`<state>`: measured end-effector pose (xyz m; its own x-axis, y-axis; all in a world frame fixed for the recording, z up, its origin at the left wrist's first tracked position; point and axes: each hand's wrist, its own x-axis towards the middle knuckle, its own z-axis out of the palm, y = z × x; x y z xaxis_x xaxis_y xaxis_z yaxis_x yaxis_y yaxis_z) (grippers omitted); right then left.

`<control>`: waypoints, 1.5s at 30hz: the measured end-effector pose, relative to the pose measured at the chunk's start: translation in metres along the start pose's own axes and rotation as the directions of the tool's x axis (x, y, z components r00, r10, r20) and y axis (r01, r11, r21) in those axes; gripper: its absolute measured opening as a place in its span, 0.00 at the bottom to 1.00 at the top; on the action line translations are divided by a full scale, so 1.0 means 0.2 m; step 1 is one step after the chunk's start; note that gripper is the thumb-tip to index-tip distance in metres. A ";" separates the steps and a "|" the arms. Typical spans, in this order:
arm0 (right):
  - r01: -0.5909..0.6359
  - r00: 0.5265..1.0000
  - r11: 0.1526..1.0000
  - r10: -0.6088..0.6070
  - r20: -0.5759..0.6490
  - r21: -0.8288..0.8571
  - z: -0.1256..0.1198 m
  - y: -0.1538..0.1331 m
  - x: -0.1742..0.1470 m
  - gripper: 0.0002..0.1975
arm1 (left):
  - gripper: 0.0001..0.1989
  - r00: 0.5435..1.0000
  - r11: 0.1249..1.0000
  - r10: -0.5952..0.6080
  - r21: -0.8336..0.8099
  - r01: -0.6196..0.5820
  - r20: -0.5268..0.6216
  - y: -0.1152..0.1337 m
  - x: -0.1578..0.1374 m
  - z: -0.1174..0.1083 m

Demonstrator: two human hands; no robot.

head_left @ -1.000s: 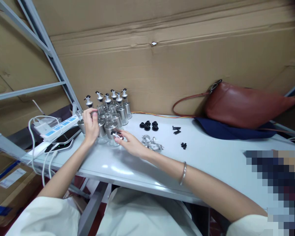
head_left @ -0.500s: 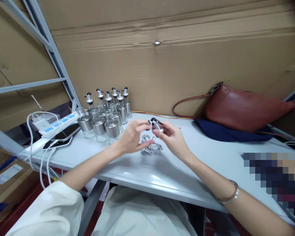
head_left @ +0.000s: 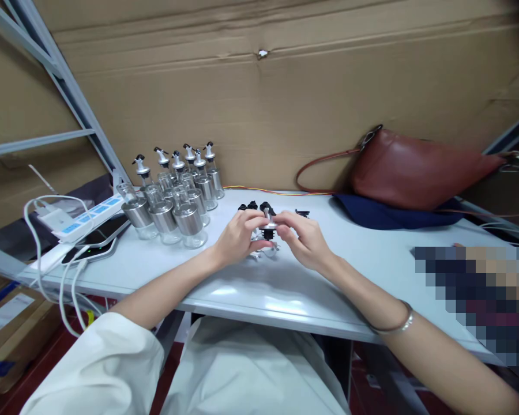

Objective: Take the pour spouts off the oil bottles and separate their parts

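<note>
Between my two hands is a bottle pourer spout (head_left: 268,226), silver on top with a black flip lid and a black ribbed stopper pointing down. Fingers of my left hand (head_left: 239,237) close on its left side. My right hand (head_left: 305,237) pinches it from the right. Under the hands lie silvery clear parts (head_left: 271,251), partly covered. Small black parts (head_left: 251,206) rest just behind, and another black piece (head_left: 303,213) lies to the right. Several glass bottles with steel sleeves (head_left: 188,220) stand to the left; those at the back carry pourer spouts, the front ones are uncapped.
A power strip (head_left: 93,216) with white cables and a dark phone-like device (head_left: 108,229) sit at the table's left end. A brown leather bag (head_left: 415,170) rests on dark blue cloth (head_left: 372,213) at back right. Cardboard (head_left: 285,115) walls the rear.
The pourer spout has turned from tilted to upright, its stopper now pointing down. My left hand has closed in on it beside my right. The whole view has shifted slightly.
</note>
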<state>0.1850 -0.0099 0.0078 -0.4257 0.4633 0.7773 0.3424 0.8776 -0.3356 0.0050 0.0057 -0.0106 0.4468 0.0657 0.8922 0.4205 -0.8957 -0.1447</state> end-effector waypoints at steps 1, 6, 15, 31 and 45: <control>0.035 0.999 0.999 -0.035 -0.004 -0.030 -0.01 0.01 0.00 0.16 | 0.18 1.000 1.000 0.006 -0.004 -0.006 -0.010 0.00 0.00 0.00; 0.117 0.992 0.978 -0.122 -0.021 -0.172 -0.07 0.04 0.01 0.12 | 0.19 0.999 0.999 0.041 0.003 -0.041 -0.011 0.02 0.01 0.01; 0.180 0.984 0.971 -0.180 0.020 -0.157 -0.09 0.04 0.02 0.18 | 0.20 0.995 0.994 0.099 -0.039 -0.099 0.004 0.06 0.01 0.00; 0.326 0.943 0.879 -0.328 0.053 -0.348 -0.03 0.00 0.02 0.21 | 0.10 0.949 0.923 -0.158 -0.302 0.240 0.271 0.13 -0.01 0.02; 0.321 0.942 0.804 -0.323 0.085 -0.501 -0.07 0.00 0.02 0.28 | 0.11 0.970 0.909 -0.195 -0.345 0.235 0.149 0.20 0.00 0.05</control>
<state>0.1951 -0.0098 0.0175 -0.5833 0.1635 0.7956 0.5581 0.7923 0.2464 0.0296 -0.0256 -0.0216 0.4689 0.3034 0.8295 0.2148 -0.9501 0.2260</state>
